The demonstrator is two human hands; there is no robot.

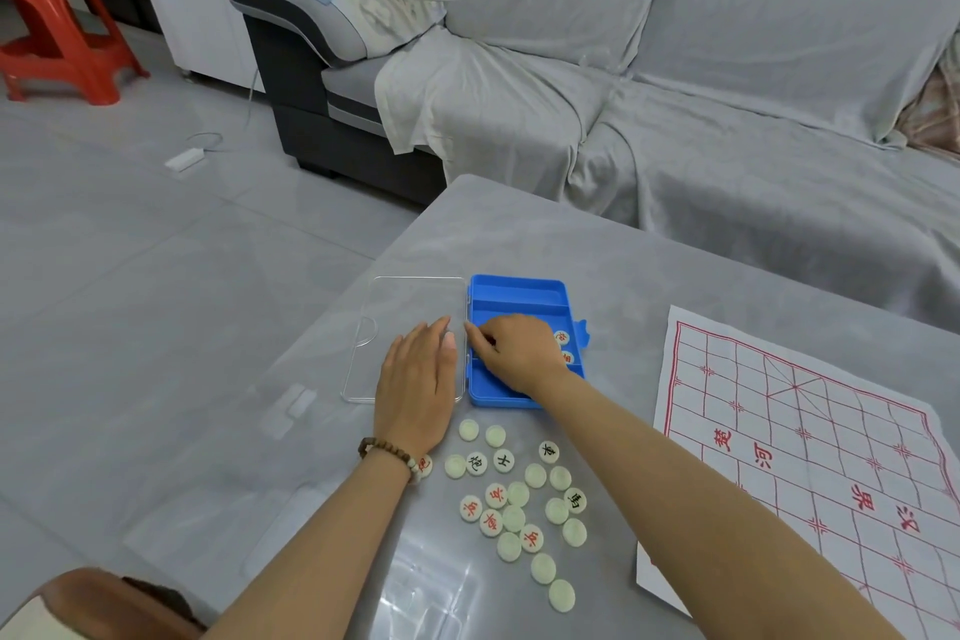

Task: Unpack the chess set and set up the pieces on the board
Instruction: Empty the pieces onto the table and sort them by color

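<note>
Head view of a grey tabletop (571, 234) occupying the lower centre and right of the frame. A blue box (519, 291) is shown lying open at the middle of the frame, with its clear lid (410, 307) folded out flat to its left, the two meeting along one long edge. The left hand (415, 379) is laid palm down on the clear lid, its grip apart, the fingers held straight and flat against the plastic; a beaded bracelet (387, 450) is worn at that wrist. The right hand (511, 353) is placed over the blue box with its fingers curled down near the box's left wall; whether its grip is clamped on anything cannot be told, since what lies beneath is hidden by the hand. Two boxed pieces (562, 339) bearing red characters are visible in the box, just right of the right hand. A cluster of loose pieces (518, 493), round and pale, is spread on the tabletop below the box, between the two forearms; some are marked with red or black characters, others are turned blank face up. A paper board (810, 431) printed with a red grid is laid at the lower right, apart from the loose pieces. A grey covered sofa (675, 68) is seen across the upper right, and a red stool (57, 26) at the upper left
</note>
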